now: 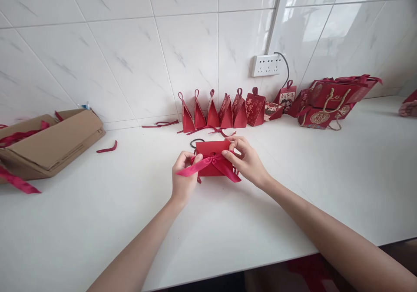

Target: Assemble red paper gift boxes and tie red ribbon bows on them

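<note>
A small red gift box [210, 147] lies on the white tabletop in front of me. Around its front runs a crimson satin ribbon [224, 171], knotted at the middle, with two tails hanging outward and down. My left hand [185, 177] pinches the ribbon at the box's left side, thumb on top. On the other side my right hand [246, 159] is closed on the ribbon near the box's upper right corner, fingers partly hiding it. A black elastic ring [197, 143] lies just behind the box's left corner.
Several red triangular boxes with loops [213, 114] line the wall. Loose ribbon pieces [107, 147] lie about. An open cardboard box [55, 144] holding ribbon stands left. Red handled gift bags [321, 116] are stacked right, near a power socket [267, 65]. Part of another hand [408, 108] shows far right.
</note>
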`<action>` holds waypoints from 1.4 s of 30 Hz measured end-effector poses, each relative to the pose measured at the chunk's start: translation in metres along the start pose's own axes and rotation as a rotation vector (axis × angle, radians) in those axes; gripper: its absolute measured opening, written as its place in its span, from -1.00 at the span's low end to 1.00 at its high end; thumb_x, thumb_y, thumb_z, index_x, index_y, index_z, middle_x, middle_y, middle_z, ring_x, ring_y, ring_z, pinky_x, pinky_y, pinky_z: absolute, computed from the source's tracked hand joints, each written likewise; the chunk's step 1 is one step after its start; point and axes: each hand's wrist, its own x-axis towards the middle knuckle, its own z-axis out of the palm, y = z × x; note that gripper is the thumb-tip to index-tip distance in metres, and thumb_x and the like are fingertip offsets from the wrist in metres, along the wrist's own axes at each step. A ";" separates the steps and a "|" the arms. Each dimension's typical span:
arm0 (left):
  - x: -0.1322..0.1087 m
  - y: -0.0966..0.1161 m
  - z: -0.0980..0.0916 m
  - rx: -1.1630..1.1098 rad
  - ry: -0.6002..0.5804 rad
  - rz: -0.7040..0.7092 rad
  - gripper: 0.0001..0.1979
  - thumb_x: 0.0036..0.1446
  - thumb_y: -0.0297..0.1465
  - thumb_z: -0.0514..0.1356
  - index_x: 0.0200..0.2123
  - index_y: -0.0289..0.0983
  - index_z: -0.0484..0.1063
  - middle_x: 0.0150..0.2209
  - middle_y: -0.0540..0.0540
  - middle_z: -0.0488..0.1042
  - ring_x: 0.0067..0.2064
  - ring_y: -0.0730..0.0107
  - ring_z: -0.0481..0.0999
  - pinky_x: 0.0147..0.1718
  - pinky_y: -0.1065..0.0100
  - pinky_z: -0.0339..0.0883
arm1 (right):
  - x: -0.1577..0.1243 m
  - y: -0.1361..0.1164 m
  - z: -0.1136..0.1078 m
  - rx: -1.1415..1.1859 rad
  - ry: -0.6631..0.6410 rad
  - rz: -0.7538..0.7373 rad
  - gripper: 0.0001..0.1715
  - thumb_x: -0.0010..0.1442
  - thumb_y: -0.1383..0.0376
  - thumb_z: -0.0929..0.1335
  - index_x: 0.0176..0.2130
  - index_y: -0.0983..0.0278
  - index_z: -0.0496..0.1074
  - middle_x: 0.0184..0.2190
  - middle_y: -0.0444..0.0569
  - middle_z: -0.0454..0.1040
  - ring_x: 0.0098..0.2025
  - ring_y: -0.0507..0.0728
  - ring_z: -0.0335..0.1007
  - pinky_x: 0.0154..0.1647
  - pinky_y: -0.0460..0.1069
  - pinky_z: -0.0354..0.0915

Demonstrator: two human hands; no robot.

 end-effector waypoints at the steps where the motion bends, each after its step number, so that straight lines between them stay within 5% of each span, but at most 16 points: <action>1: 0.000 0.000 0.000 -0.002 0.010 -0.007 -0.66 0.05 -0.16 0.22 -0.51 -0.25 0.20 -0.58 0.10 0.19 -0.67 0.62 0.17 -0.79 0.55 0.08 | 0.001 0.000 0.000 0.042 0.008 0.033 -0.65 0.06 0.07 0.39 -0.51 0.22 0.26 -0.04 0.07 0.32 0.15 0.21 0.21 -0.02 0.12 0.34; 7: -0.001 0.000 0.002 -0.013 0.048 -0.032 -0.66 0.04 -0.13 0.20 -0.50 -0.23 0.19 -0.54 0.07 0.23 -0.66 0.58 0.23 -0.86 0.54 0.02 | 0.007 0.001 -0.001 0.204 0.031 0.201 -0.59 -0.13 0.06 0.50 -0.64 0.26 0.33 0.00 0.05 0.40 0.10 0.27 0.31 0.12 0.17 0.21; 14: 0.001 -0.003 0.001 -0.008 0.051 -0.001 -0.67 0.05 -0.14 0.20 -0.50 -0.23 0.20 -0.54 0.09 0.19 -0.70 0.61 0.17 -0.85 0.52 0.10 | 0.010 0.008 -0.002 0.277 -0.010 0.250 -0.55 -0.09 0.02 0.47 -0.55 0.26 0.26 0.03 0.08 0.37 0.06 0.24 0.35 -0.01 0.11 0.31; 17: 0.000 -0.003 0.001 -0.023 0.049 0.018 -0.66 0.05 -0.15 0.22 -0.51 -0.23 0.18 -0.55 0.10 0.19 -0.72 0.63 0.15 -0.85 0.52 0.11 | 0.002 -0.004 -0.006 0.006 0.060 0.028 -0.63 -0.01 0.06 0.43 -0.32 0.20 0.29 0.01 0.05 0.35 0.10 0.23 0.28 -0.07 0.13 0.33; 20: -0.003 -0.004 0.001 -0.052 0.017 -0.007 -0.67 0.06 -0.14 0.21 -0.49 -0.22 0.18 -0.56 0.12 0.18 -0.74 0.61 0.15 -0.84 0.48 0.16 | -0.011 -0.022 -0.002 -0.450 0.225 -0.422 -0.65 0.04 0.16 0.41 -0.18 0.21 0.32 -0.03 0.12 0.33 0.04 0.26 0.28 -0.09 0.16 0.29; 24: -0.008 -0.006 0.000 -0.027 -0.040 0.130 -0.71 0.06 -0.24 0.23 -0.50 -0.23 0.19 -0.59 0.12 0.20 -0.68 0.61 0.17 -0.78 0.52 0.13 | -0.021 -0.030 0.017 -0.825 0.147 -0.782 -0.75 0.14 0.34 0.36 -0.13 0.28 0.37 -0.19 0.08 0.45 -0.21 0.17 0.37 -0.25 0.08 0.22; 28: -0.008 -0.004 0.000 0.023 -0.025 0.268 -0.75 0.04 -0.32 0.23 -0.53 -0.25 0.22 -0.60 0.10 0.23 -0.60 0.59 0.23 -0.64 0.53 0.18 | -0.019 -0.017 0.022 -0.759 0.075 -0.926 -0.83 0.21 0.46 0.31 -0.16 0.28 0.37 -0.36 -0.07 0.54 -0.36 0.04 0.38 -0.25 0.03 0.24; 34: 0.001 -0.001 -0.005 0.130 0.152 0.214 -0.71 0.08 -0.26 0.19 -0.56 -0.25 0.20 -0.57 0.06 0.19 -0.51 0.51 0.22 -0.52 0.47 0.19 | -0.016 -0.008 0.004 -0.651 -0.124 -1.093 -0.77 0.22 0.53 0.27 -0.15 0.31 0.40 -0.31 -0.05 0.57 -0.21 0.06 0.43 -0.06 0.05 0.28; 38: 0.006 -0.002 -0.007 0.085 0.050 0.196 -0.77 0.00 -0.25 0.26 -0.35 -0.23 0.31 -0.18 -0.09 0.34 -0.10 0.34 0.36 -0.17 0.38 0.28 | -0.016 -0.007 0.003 -0.665 -0.177 -1.074 -0.74 0.26 0.51 0.25 -0.10 0.31 0.41 -0.22 -0.04 0.58 -0.15 0.08 0.40 -0.10 0.06 0.27; 40: 0.008 -0.001 -0.005 -0.017 -0.061 0.085 -0.51 -0.10 -0.27 0.32 -0.07 -0.17 0.27 -0.03 -0.12 0.31 0.00 0.27 0.37 -0.10 0.33 0.30 | -0.016 -0.006 0.004 -0.682 -0.179 -1.054 -0.73 0.28 0.49 0.24 -0.09 0.30 0.42 -0.21 -0.04 0.57 -0.14 0.08 0.40 -0.12 0.06 0.25; 42: 0.008 0.001 -0.003 -0.114 -0.198 -0.076 -0.30 -0.11 -0.27 0.33 0.09 -0.13 0.12 -0.08 -0.11 0.37 -0.09 0.28 0.45 -0.12 0.30 0.34 | -0.016 -0.006 0.006 -0.692 -0.179 -1.041 -0.73 0.29 0.48 0.23 -0.08 0.28 0.42 -0.21 -0.04 0.58 -0.14 0.07 0.40 -0.12 0.06 0.23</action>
